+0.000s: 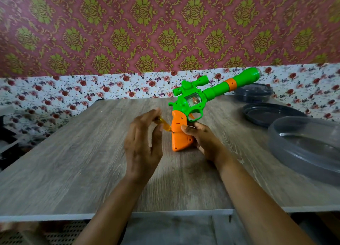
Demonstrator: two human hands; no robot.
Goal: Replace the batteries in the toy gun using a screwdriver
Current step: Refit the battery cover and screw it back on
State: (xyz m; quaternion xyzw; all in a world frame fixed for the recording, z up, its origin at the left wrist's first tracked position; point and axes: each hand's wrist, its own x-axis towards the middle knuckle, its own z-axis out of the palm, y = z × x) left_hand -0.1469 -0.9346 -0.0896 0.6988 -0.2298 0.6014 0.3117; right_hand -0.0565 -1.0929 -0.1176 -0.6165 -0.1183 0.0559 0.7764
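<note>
Nothing readable here, honestly. The toy gun (191,101) shows no legible label, brand or number, and the wallpaper (128,33) behind the worktop (73,162) is just floral patterns, no lettering.

The grey wood-grain table (73,162) is carrying, at its right side, a dark round lid (270,116), a dark container (253,94) behind it and a clear round tub (287,152) nearer.

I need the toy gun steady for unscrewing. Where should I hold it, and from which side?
Probably the orange handle of the toy gun, from the right, trigger side, as the right hand does: it stands upright, butt down, and the screwdriver meets its left edge.
</note>
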